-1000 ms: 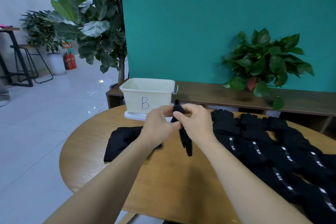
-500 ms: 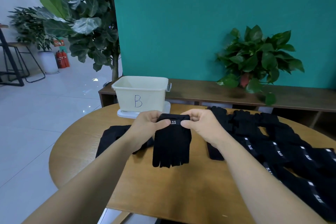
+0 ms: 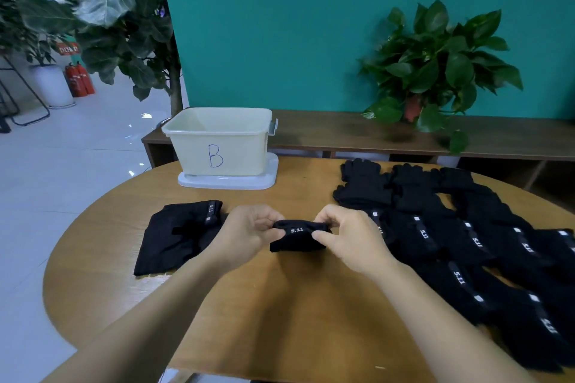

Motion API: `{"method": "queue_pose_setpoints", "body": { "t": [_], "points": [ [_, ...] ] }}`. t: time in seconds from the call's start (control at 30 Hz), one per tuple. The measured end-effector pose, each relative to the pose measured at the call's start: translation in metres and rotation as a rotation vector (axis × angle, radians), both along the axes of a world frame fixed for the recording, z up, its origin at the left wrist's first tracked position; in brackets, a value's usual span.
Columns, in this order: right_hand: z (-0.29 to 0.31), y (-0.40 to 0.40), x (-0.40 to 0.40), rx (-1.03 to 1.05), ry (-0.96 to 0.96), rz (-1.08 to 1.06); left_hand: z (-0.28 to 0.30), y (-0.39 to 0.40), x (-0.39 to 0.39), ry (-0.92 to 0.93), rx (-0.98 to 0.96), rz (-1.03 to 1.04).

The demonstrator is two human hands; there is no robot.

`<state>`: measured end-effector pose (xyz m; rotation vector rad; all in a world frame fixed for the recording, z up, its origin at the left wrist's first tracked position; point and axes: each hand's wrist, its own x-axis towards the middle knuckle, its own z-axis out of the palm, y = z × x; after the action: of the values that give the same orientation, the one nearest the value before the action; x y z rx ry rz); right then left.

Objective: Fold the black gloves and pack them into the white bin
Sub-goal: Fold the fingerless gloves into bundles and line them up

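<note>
A black glove (image 3: pixel 297 239), folded into a short bundle with its "5.11" cuff label up, lies on the round wooden table (image 3: pixel 280 320). My left hand (image 3: pixel 249 232) pinches its left end and my right hand (image 3: pixel 348 236) pinches its right end. The white bin (image 3: pixel 219 141), marked "B", stands on its white lid at the table's far side, beyond my hands; nothing shows inside it. A small stack of folded black gloves (image 3: pixel 179 235) lies left of my left hand. Several unfolded black gloves (image 3: pixel 466 242) are spread over the table's right side.
A low wooden bench (image 3: pixel 373 134) with a potted plant (image 3: pixel 435 68) runs along the teal wall behind the table. A tall leafy plant (image 3: pixel 102 19) stands at the back left. Tiled floor (image 3: pixel 46 180) lies to the left of the table.
The glove hung open and full length from both hands above the table; now it is folded short and lies on the table, still pinched at both ends. The camera has tilted down.
</note>
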<state>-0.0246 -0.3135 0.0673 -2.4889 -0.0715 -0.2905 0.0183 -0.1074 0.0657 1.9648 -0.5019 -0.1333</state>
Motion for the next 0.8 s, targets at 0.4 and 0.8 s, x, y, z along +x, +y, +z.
{"method": "queue_pose_setpoints", "body": {
  "t": [0.4, 0.8],
  "points": [
    [-0.083, 0.003, -0.086, -0.222, -0.044, 0.174, -0.093, 0.033, -0.066, -0.133, 0.249, -0.18],
    [-0.091, 0.03, -0.049, -0.456, 0.31, 0.165, -0.114, -0.002, -0.048, -0.418, 0.944, -0.135]
  ]
}}
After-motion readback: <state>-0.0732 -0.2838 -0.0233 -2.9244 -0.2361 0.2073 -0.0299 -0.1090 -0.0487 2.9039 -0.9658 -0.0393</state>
